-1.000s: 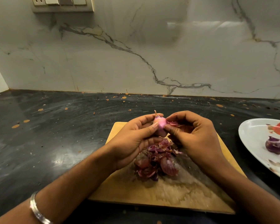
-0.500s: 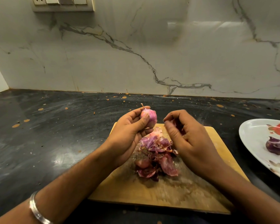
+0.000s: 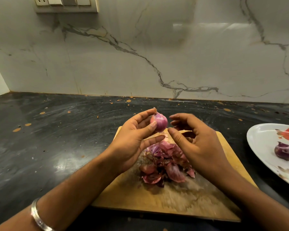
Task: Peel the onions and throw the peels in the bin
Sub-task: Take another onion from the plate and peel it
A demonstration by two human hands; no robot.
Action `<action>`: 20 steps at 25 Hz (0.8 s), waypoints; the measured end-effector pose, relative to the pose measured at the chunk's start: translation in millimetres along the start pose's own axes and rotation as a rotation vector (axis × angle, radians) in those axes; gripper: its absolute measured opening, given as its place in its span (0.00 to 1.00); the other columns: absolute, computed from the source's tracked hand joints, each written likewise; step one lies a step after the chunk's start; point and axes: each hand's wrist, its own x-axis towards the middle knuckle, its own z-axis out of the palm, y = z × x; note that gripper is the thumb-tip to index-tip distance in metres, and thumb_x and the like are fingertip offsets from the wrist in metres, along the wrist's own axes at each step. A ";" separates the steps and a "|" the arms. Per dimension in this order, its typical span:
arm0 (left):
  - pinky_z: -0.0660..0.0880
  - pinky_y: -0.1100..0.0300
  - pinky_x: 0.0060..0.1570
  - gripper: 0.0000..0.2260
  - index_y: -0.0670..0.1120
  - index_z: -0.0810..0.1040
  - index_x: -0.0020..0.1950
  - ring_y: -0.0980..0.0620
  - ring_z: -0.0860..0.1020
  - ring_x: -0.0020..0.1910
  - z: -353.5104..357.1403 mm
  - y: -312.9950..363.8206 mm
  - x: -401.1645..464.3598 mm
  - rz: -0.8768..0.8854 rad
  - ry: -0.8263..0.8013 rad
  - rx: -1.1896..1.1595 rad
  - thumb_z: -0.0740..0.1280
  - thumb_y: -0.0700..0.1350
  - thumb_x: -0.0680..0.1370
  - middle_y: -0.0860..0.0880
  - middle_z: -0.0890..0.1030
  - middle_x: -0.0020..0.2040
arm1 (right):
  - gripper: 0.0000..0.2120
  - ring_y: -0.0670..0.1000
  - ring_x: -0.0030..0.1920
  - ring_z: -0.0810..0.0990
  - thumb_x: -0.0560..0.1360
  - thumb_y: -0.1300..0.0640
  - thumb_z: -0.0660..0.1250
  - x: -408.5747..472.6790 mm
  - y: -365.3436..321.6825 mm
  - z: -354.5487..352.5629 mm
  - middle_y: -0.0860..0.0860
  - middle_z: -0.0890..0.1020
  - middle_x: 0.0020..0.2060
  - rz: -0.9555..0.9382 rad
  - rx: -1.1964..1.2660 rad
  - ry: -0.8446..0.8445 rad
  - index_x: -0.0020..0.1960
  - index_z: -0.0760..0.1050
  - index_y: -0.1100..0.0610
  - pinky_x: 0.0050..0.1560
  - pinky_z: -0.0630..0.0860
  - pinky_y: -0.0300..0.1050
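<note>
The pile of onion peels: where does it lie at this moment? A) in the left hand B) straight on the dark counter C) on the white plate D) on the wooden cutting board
D: the pile of onion peels lies on the wooden cutting board, below both hands; the white plate holds only a peeled onion.

No text, label, brand or number can be read anywhere; the switch panel (image 3: 66,4) on the wall carries no readable marking.
</note>
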 end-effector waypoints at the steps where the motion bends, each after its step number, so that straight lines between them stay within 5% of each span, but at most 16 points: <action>1: 0.81 0.51 0.55 0.22 0.41 0.74 0.68 0.43 0.81 0.61 0.5 -0.4 -0.8 -0.010 -0.038 0.007 0.67 0.37 0.73 0.41 0.80 0.63 | 0.15 0.44 0.52 0.82 0.77 0.52 0.70 0.8 0.5 -1.1 0.44 0.82 0.50 0.053 0.075 0.011 0.63 0.78 0.49 0.47 0.82 0.43; 6: 0.80 0.57 0.55 0.20 0.45 0.79 0.64 0.46 0.82 0.59 1.8 -4.3 -4.8 -0.023 -0.186 0.076 0.69 0.36 0.72 0.42 0.82 0.61 | 0.11 0.47 0.43 0.86 0.74 0.54 0.74 2.6 2.5 -3.9 0.47 0.87 0.44 0.120 0.224 0.022 0.56 0.84 0.51 0.42 0.82 0.44; 10: 0.81 0.56 0.52 0.21 0.47 0.81 0.61 0.44 0.82 0.58 -1.5 -4.3 -1.8 0.016 -0.153 0.131 0.72 0.35 0.69 0.44 0.83 0.59 | 0.08 0.49 0.42 0.87 0.74 0.59 0.73 2.5 4.8 -4.9 0.49 0.88 0.42 0.141 0.315 0.034 0.53 0.85 0.57 0.41 0.83 0.43; 20: 0.81 0.56 0.49 0.21 0.44 0.80 0.56 0.45 0.84 0.54 -3.4 -7.5 -3.3 0.116 -0.121 0.274 0.76 0.34 0.64 0.45 0.84 0.56 | 0.02 0.49 0.37 0.86 0.74 0.58 0.74 2.5 3.3 -4.7 0.48 0.87 0.36 0.115 0.165 0.049 0.44 0.86 0.55 0.38 0.84 0.51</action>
